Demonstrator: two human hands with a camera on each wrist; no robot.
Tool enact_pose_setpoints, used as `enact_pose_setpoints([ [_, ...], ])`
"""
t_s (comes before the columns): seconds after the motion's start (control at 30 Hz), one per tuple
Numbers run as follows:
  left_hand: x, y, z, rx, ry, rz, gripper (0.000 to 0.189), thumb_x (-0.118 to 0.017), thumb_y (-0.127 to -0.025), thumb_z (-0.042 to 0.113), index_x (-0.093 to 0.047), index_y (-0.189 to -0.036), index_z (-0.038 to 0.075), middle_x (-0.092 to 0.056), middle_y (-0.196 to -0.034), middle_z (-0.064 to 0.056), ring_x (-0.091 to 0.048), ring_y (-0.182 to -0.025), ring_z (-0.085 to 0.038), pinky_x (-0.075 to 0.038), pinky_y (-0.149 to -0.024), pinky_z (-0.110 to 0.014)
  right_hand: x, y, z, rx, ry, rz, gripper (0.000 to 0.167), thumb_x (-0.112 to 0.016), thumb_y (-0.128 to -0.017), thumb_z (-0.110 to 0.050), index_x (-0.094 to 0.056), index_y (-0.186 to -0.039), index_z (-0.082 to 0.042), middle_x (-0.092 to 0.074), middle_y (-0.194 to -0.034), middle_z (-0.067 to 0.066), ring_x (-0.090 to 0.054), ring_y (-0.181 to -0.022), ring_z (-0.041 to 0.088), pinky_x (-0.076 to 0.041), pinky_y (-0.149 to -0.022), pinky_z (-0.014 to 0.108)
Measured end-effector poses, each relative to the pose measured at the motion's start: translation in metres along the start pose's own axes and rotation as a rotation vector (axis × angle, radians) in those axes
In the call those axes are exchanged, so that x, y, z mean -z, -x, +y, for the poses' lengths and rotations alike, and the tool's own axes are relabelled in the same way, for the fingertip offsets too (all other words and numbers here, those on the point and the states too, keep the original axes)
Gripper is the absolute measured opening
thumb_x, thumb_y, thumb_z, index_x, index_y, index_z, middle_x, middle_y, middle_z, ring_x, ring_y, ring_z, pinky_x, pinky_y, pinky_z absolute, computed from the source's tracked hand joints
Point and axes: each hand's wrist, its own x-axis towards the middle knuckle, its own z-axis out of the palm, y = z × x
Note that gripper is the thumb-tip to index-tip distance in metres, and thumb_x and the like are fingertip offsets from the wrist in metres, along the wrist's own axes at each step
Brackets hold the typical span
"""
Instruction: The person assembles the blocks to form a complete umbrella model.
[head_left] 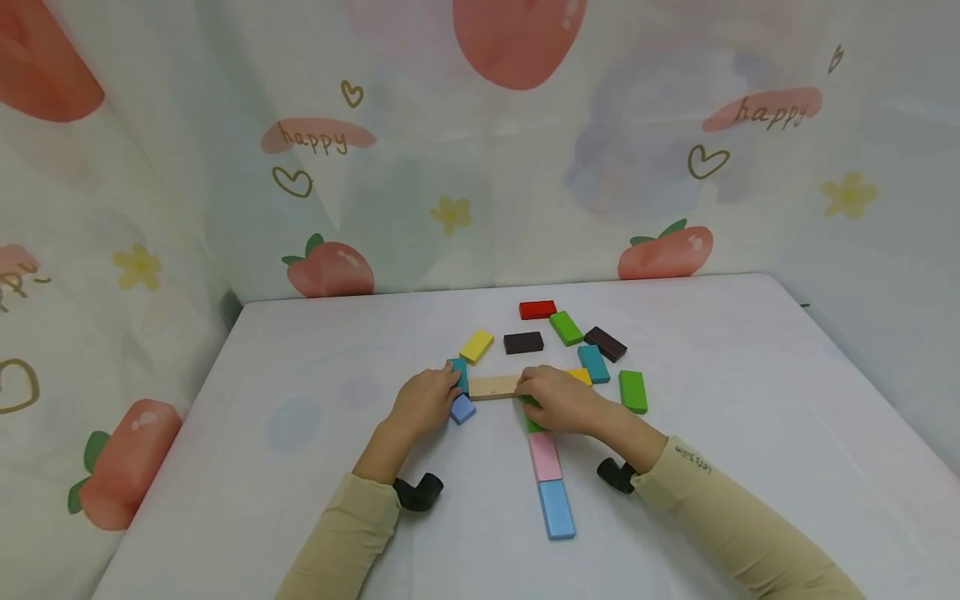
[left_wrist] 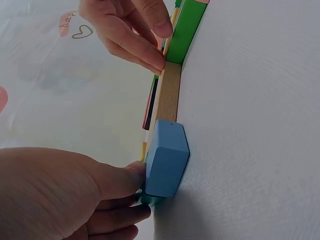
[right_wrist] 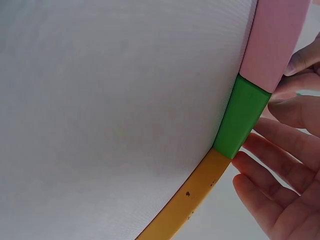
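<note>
My left hand [head_left: 424, 402] pinches a teal block [head_left: 462, 383] at the left end of a plain wooden block [head_left: 492, 387]. A small blue block [left_wrist: 167, 157] sits against that same end, just below the teal one. My right hand [head_left: 564, 400] rests at the wooden block's other end, its fairly straight fingers touching a green block [right_wrist: 242, 117] and the wood. A yellow-orange block [head_left: 579, 375] continues the row to the right, partly hidden by the hand. Below the green block, a pink block [head_left: 545, 457] and a light blue block [head_left: 557, 510] form a line.
A teal block [head_left: 594, 364] adjoins the row's right end. Farther back lie yellow [head_left: 477, 346], black [head_left: 523, 342], red [head_left: 537, 310], green [head_left: 566, 328] and dark brown [head_left: 606, 343] blocks. Another green block [head_left: 633, 392] lies to the right. A patterned cloth rises behind the white table [head_left: 315, 467].
</note>
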Motion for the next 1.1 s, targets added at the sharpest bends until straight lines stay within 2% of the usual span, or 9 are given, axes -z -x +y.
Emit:
enact_pose_setpoints([
  [0.67, 0.004, 0.0006, 0.0011, 0.015, 0.012, -0.022, 0.038, -0.057, -0.092, 0.019, -0.056, -0.126, 0.003, -0.05, -0.13, -0.016, -0.054, -0.111, -0.028, -0.046, -0.088, -0.038, 0.0007, 0.0011, -0.0001, 0.002, 0.002, 0.01, 0.024, -0.066, -0.082, -0.008, -0.069, -0.105, -0.001, -0.061, -0.098, 0.006, -0.056, -0.088, 0.018, -0.05, -0.08, 0.032],
  [0.9, 0.0021, 0.0006, -0.0003, 0.008, 0.003, -0.009, 0.038, -0.059, -0.091, 0.019, -0.056, -0.125, 0.004, -0.051, -0.129, -0.016, -0.055, -0.11, -0.029, -0.046, -0.088, -0.038, 0.0003, 0.0007, -0.0012, -0.011, -0.002, 0.005, 0.024, -0.066, -0.082, -0.008, -0.069, -0.105, -0.002, -0.061, -0.099, 0.005, -0.055, -0.088, 0.018, -0.049, -0.08, 0.031],
  [1.1, 0.0009, 0.0002, -0.0014, -0.001, 0.004, -0.003, 0.038, -0.058, -0.091, 0.019, -0.056, -0.125, 0.003, -0.052, -0.128, -0.016, -0.055, -0.109, -0.028, -0.046, -0.088, -0.038, 0.0011, 0.0021, -0.0007, 0.039, 0.004, 0.028, 0.02, -0.064, -0.082, -0.004, -0.069, -0.101, 0.0, -0.061, -0.096, 0.006, -0.056, -0.087, 0.018, -0.049, -0.078, 0.032],
])
